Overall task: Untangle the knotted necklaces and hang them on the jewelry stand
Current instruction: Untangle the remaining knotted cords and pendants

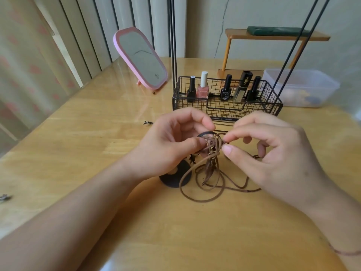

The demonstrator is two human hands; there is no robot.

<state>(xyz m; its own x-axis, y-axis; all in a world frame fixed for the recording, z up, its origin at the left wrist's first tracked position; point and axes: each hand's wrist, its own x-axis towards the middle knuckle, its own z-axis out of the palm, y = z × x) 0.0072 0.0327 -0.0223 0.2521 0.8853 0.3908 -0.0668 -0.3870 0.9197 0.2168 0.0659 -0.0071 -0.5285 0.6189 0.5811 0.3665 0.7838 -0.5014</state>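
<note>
Knot half-hidden between hands

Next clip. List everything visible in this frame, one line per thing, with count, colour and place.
knotted necklaces: one tangle, brown cords, centre of table, pinched by both hands
dark round disc: one, black, on table under the left hand
table: one, light wood
mirror: one, pink frame, back left
wire basket: one, black, behind the hands
nail polish bottles: five, four dark and one pink, in the basket
plastic container: one, clear, back right
small shelf: one, orange wood, back right, dark green item on top
clips: two, metallic, left side of table
left hand: one
right hand: one
</note>
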